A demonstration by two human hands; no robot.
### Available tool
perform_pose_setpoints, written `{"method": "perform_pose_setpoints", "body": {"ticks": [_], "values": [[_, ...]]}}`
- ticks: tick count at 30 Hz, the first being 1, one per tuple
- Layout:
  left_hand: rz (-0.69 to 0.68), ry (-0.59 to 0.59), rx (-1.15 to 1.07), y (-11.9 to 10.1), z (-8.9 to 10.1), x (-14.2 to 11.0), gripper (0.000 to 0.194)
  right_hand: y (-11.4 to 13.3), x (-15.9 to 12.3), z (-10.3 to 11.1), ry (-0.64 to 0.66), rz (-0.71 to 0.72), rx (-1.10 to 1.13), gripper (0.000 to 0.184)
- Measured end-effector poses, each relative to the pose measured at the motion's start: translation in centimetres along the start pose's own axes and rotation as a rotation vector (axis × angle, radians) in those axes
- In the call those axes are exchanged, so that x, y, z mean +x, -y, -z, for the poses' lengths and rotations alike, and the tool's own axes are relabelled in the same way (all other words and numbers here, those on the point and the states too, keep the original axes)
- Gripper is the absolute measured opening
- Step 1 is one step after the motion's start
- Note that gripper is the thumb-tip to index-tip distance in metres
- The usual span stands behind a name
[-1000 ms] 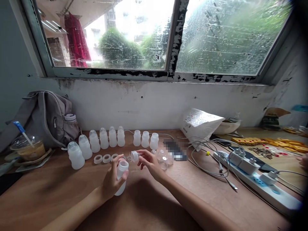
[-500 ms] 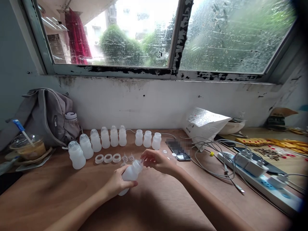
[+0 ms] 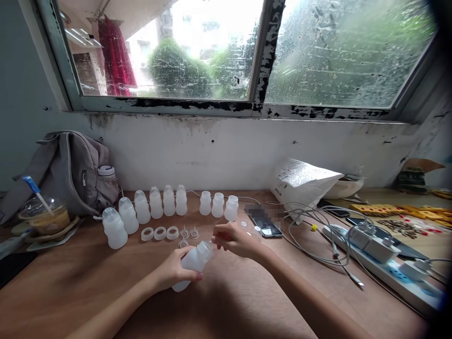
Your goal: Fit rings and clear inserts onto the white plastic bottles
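A translucent bottle [image 3: 192, 260] is held tilted over the near middle of the surface [image 3: 88, 282], encircled by the curled left hand [image 3: 172, 270]; its mouth is met by the bunched fingertips of the right hand [image 3: 231, 239], whose grip on anything cannot be made out. Room behind is bounded by rings [image 3: 160, 238], clear teats [image 3: 194, 232] and standing bottles [image 3: 168, 203]. Wider stretches are left toward the cup [image 3: 45, 220] and power strip [image 3: 386, 270].

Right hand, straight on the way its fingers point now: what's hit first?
Most likely the neck end of the tilted bottle in the left hand. The right hand has its fingers right beside that end; contact is unclear.
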State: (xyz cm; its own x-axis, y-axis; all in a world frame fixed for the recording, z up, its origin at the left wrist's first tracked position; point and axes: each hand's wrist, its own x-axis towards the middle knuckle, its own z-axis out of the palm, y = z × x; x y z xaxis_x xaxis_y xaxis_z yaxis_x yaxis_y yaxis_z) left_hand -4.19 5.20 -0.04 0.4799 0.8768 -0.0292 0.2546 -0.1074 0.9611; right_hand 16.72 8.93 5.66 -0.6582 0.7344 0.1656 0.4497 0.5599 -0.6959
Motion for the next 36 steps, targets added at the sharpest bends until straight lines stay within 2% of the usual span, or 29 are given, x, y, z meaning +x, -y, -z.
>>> {"method": "perform_pose_setpoints", "body": {"ticks": [8,14,18,21,24,25,28,29,31,34,36], "values": [[-0.003,-0.01,0.007,-0.2,-0.1,-0.2,0.041,0.5,-0.1,-0.4,0.02,-0.022,-0.152,0.046],[-0.02,-0.033,-0.002,-0.4,0.0,-0.3,0.043,0.8,-0.3,0.1,0.03,0.035,-0.145,0.028],[-0.002,-0.012,0.023,-0.2,-0.1,-0.3,0.045,0.3,-0.1,-0.5,0.066,0.028,-0.118,0.038],[-0.005,-0.019,0.032,-0.1,0.0,-0.2,0.044,-0.2,0.0,-0.8,0.027,0.026,-0.151,0.042],[-0.007,-0.011,0.053,-0.2,0.1,-0.1,0.043,0.1,-0.2,-0.7,-0.003,0.049,-0.147,0.032],[-0.009,-0.004,0.064,-0.3,0.1,-0.1,0.043,0.3,-0.2,-0.6,0.013,0.062,-0.121,0.031],[-0.024,0.009,0.09,-0.7,0.0,-0.3,0.042,0.9,-0.3,-0.8,0.106,0.109,-0.053,0.044],[-0.03,0.007,0.102,-0.8,-0.1,-0.4,0.042,1.0,-0.3,-1.1,0.121,0.112,-0.064,0.04],[-0.048,-0.018,0.145,-1.2,-0.3,-0.6,0.044,1.1,-0.3,-1.9,0.07,0.079,-0.149,0.032],[-0.094,-0.075,0.229,-1.5,-0.6,-1.1,0.046,1.2,-0.3,-3.1,-0.071,-0.002,-0.333,0.042],[-0.117,-0.088,0.253,-1.6,-0.7,-1.2,0.046,1.4,-0.3,-3.3,-0.096,-0.024,-0.383,0.045]]}}
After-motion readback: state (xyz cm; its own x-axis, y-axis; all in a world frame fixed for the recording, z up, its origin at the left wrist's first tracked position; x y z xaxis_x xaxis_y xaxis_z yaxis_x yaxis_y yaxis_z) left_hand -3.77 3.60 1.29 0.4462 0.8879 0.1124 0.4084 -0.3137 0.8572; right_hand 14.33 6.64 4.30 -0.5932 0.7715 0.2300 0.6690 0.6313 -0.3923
